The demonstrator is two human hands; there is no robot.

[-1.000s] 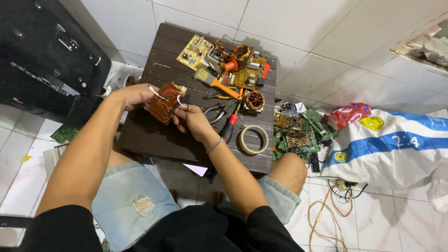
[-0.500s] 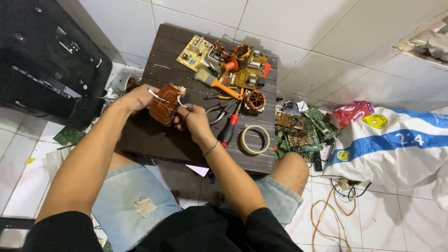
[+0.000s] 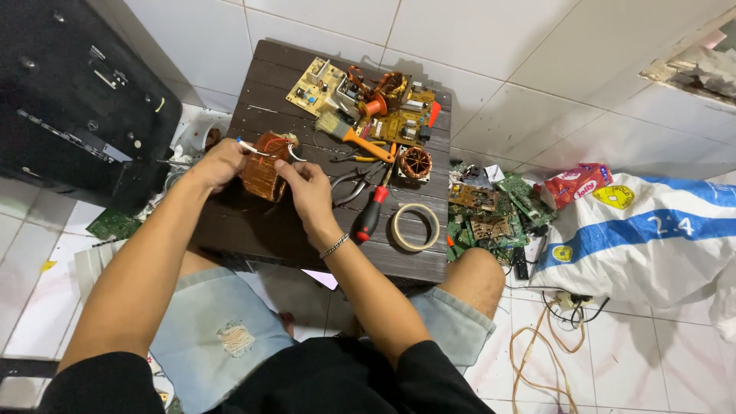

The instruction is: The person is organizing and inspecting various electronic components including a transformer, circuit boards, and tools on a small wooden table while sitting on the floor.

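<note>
Holding a copper-wound coil (image 3: pixel 263 176) above the dark worktop (image 3: pixel 253 230), the left hand (image 3: pixel 218 163) grips its left side while the right hand (image 3: pixel 305 186) pinches a white lead, pliers (image 3: pixel 346 186) and screwdriver (image 3: pixel 371 215) just right.

— What sits on the dark brown slatted wooden surface (image 3: pixel 261 230)?

— Yellow-green circuit boards (image 3: pixel 318 83) at the top, an orange-handled brush (image 3: pixel 354 136), a red-and-black screwdriver (image 3: pixel 369 216), and a beige tape roll (image 3: pixel 415 227) lower right.
</note>
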